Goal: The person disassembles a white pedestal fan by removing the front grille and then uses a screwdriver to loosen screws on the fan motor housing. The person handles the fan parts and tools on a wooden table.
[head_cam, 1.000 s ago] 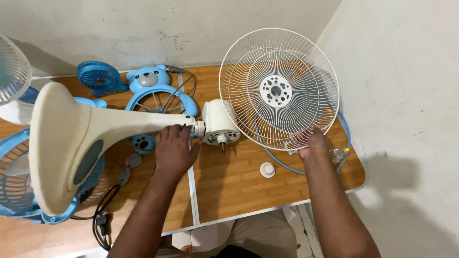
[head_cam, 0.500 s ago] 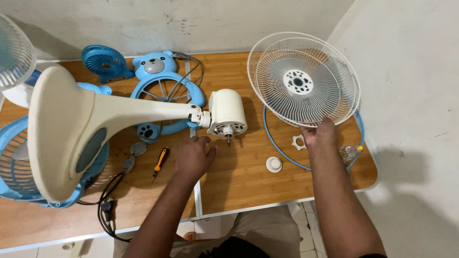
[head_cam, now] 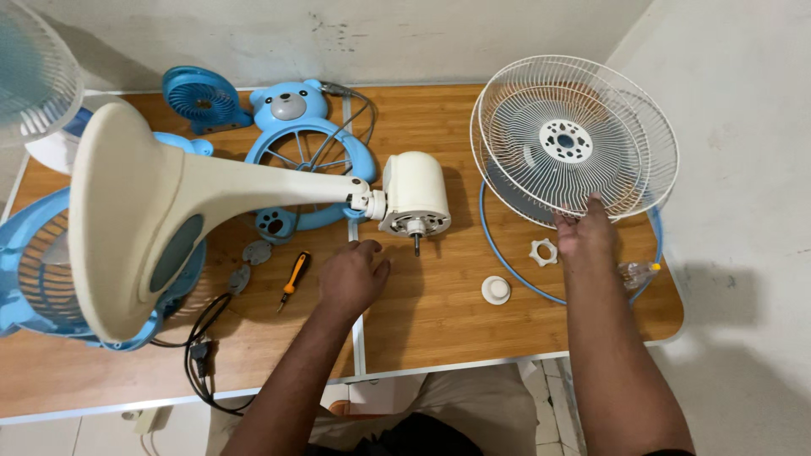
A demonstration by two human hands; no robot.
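Observation:
A cream fan lies across the wooden table (head_cam: pixel 439 329), its wide base (head_cam: pixel 127 219) to the left and its motor housing (head_cam: pixel 414 194) in the middle, with a bare shaft pointing towards me. My left hand (head_cam: pixel 355 274) hovers just below the fan's neck, fingers loosely curled and holding nothing. My right hand (head_cam: pixel 583 232) grips the lower rim of a white wire grille (head_cam: pixel 574 139), which is held tilted up to the right of the motor. Under the grille lies a blue ring (head_cam: pixel 507 257).
A white plastic nut (head_cam: pixel 543 251) and a white round cap (head_cam: pixel 496 290) lie between my hands. An orange-and-black screwdriver (head_cam: pixel 294 274), a blue bear-shaped fan frame (head_cam: pixel 296 143), a small blue fan (head_cam: pixel 198 97), a blue grille (head_cam: pixel 34 270) and a black cable (head_cam: pixel 203 346) crowd the left. A wall stands on the right.
My left hand has let go of the fan's neck and dropped towards the table. My right hand has carried the white grille off the motor, to the right.

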